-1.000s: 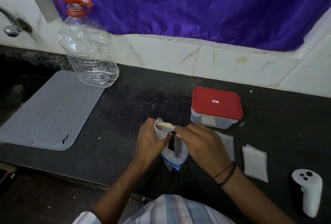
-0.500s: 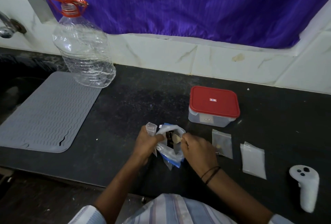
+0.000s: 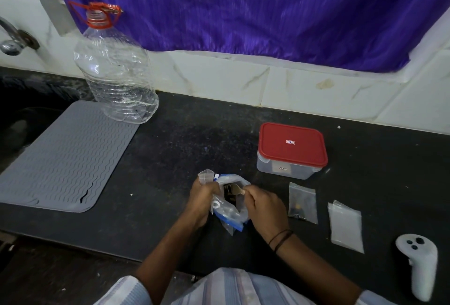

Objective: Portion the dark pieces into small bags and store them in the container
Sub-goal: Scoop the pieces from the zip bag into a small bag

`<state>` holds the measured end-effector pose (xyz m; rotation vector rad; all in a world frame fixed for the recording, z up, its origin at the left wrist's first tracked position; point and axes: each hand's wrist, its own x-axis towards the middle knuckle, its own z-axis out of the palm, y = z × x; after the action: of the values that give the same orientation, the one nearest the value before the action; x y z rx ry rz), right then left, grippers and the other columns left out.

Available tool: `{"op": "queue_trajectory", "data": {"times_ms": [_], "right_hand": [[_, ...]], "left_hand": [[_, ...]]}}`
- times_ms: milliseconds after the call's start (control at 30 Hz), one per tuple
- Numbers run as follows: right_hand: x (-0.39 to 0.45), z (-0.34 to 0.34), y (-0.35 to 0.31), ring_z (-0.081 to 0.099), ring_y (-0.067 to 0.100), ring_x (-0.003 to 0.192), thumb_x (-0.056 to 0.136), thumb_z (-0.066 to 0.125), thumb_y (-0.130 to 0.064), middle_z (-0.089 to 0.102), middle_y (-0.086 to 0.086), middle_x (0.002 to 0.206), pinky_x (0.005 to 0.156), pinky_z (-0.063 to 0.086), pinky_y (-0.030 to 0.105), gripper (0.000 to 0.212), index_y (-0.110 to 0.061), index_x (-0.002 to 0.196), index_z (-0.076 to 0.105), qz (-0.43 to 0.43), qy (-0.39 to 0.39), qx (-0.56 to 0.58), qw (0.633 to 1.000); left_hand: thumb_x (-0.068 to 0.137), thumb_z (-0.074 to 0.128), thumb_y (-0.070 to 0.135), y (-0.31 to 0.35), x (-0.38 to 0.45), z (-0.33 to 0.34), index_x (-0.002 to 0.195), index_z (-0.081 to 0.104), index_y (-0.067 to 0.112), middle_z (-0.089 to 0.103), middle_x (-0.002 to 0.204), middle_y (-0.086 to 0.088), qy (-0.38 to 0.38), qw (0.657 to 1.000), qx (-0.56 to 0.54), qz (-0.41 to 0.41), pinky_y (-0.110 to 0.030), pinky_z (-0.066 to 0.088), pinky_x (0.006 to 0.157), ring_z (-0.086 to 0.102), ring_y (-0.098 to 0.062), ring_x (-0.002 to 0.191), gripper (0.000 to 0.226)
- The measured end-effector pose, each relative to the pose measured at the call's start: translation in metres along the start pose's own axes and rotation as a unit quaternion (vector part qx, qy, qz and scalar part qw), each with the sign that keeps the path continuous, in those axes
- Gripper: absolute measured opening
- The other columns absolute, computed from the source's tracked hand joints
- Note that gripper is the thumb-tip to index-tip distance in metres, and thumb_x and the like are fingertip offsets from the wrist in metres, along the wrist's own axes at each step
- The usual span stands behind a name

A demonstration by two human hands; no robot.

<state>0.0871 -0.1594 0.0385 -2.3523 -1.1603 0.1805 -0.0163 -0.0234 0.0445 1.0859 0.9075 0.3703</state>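
My left hand [image 3: 201, 198] grips the left rim of a large clear bag with a blue zip strip [image 3: 227, 209], together with a small clear bag [image 3: 205, 176] that sticks up above my fingers. Dark pieces [image 3: 229, 194] show inside the large bag's open mouth. My right hand [image 3: 261, 203] pinches a small tan scoop [image 3: 237, 190] at that mouth. A small bag holding dark pieces [image 3: 302, 203] lies flat to the right, and an empty small bag [image 3: 345, 226] lies beyond it. The clear container with a red lid [image 3: 292, 150] stands shut behind them.
A large clear plastic bottle with an orange cap ring [image 3: 114, 70] stands at the back left beside a grey ribbed mat [image 3: 63, 156]. A tap [image 3: 12, 41] sits at the far left. A white handheld controller [image 3: 420, 265] lies at the counter's front right.
My right hand has drawn back from inside the bag to its right rim, uncovering the filled small bag on the counter. The large bag's mouth now gapes open, showing the dark pieces.
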Motion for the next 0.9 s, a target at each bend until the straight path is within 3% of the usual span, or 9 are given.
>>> {"op": "queue_trajectory", "data": {"times_ms": [267,467,633,833,900], "right_hand": [[0.000,0.004,0.012,0.061,0.002,0.067,0.098,0.054,-0.026,0.061,-0.012,0.068,0.062,0.053,0.024,0.017,-0.024,0.090,0.068,0.071,0.033,0.182,0.980],[0.000,0.005,0.016,0.058,0.004,0.060,0.097,0.055,-0.021,0.060,-0.007,0.061,0.059,0.050,0.022,0.020,-0.020,0.082,0.069,0.101,0.043,0.261,0.959],[0.004,0.006,0.021,0.057,0.000,0.056,0.098,0.054,-0.024,0.062,-0.003,0.062,0.057,0.046,0.018,0.020,-0.024,0.083,0.068,0.131,-0.009,0.288,0.949],[0.003,0.009,0.019,0.057,0.004,0.062,0.098,0.054,-0.021,0.060,-0.006,0.063,0.061,0.048,0.017,0.020,-0.023,0.083,0.067,0.107,0.055,0.294,0.948],[0.004,0.009,0.017,0.056,0.006,0.060,0.098,0.053,-0.020,0.061,-0.002,0.064,0.059,0.048,0.019,0.020,-0.021,0.084,0.067,0.112,0.057,0.320,0.939]], "left_hand": [[0.069,0.054,-0.007,-0.002,0.005,0.002,0.077,0.057,0.008,0.056,0.067,-0.009,0.016,1.000,-0.020,-0.016,-0.034,0.044,0.056,0.056,-0.020,0.059,0.017],[0.075,0.057,-0.009,-0.003,0.010,0.005,0.100,0.061,0.006,0.064,0.074,-0.007,0.031,0.999,0.000,-0.014,-0.036,0.050,0.061,0.062,-0.020,0.067,0.029],[0.078,0.057,-0.012,-0.003,0.011,0.001,0.091,0.059,0.009,0.062,0.070,-0.005,0.019,1.000,0.022,-0.012,-0.034,0.048,0.057,0.061,-0.016,0.061,0.025],[0.071,0.062,0.002,0.001,0.009,-0.003,0.100,0.063,0.006,0.067,0.081,-0.009,0.026,0.996,0.075,0.034,-0.033,0.051,0.060,0.065,-0.018,0.069,0.029],[0.074,0.059,-0.005,0.005,0.008,-0.001,0.093,0.064,0.011,0.068,0.078,-0.003,0.027,0.995,0.083,0.057,-0.030,0.053,0.061,0.066,-0.014,0.069,0.025]]}}
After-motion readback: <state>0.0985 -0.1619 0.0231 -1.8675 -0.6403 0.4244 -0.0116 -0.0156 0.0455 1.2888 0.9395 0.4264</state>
